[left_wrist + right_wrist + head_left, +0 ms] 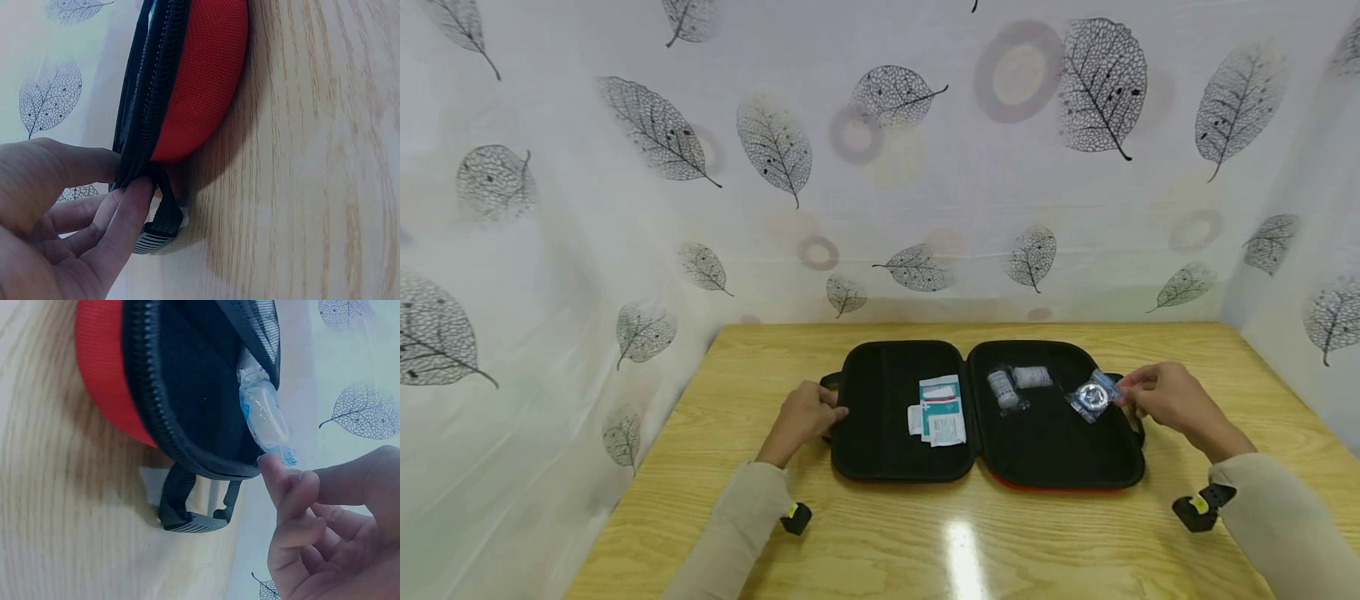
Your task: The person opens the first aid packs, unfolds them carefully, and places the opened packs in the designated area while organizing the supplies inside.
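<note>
Sleeves (730,529) up front; right hand (1176,402) pinches the packet (1093,397), leftward over the case (1060,450); left hand (805,415) grips the opposite edge (836,448).

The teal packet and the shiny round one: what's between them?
In the head view, between the teal packet and the shiny round packet lie the case fold and one wrapped white roll; a second roll sits slightly farther back.
</note>
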The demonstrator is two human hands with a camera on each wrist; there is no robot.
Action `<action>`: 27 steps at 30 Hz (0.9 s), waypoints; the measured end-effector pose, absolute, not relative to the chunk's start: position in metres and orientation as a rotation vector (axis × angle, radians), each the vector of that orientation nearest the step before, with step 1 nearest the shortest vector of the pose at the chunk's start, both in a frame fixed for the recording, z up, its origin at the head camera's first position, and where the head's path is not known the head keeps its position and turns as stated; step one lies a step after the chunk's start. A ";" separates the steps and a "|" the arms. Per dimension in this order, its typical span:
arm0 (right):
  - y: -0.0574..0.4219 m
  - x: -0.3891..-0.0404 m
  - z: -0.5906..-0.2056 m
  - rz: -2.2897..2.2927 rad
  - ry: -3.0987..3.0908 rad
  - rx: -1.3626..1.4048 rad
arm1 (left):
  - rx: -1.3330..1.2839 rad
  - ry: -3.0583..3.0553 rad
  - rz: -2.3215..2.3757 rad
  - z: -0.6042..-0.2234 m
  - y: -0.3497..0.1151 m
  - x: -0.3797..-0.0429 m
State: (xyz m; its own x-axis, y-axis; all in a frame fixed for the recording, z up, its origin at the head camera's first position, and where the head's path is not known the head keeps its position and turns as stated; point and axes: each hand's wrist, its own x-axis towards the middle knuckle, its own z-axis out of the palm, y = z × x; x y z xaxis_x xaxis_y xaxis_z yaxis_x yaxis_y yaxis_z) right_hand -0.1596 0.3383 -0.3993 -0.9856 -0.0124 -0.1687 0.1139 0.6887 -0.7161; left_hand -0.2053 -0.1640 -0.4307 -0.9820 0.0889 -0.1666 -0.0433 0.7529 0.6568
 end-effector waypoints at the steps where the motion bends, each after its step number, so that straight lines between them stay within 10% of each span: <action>1: 0.339 -0.159 -0.400 -1.178 2.734 0.079 | 0.037 2.763 1.044 -0.431 -0.164 -0.205; 27: 0.308 -0.162 -0.420 -1.138 2.714 -0.037 | 0.031 2.766 1.036 -0.430 -0.165 -0.205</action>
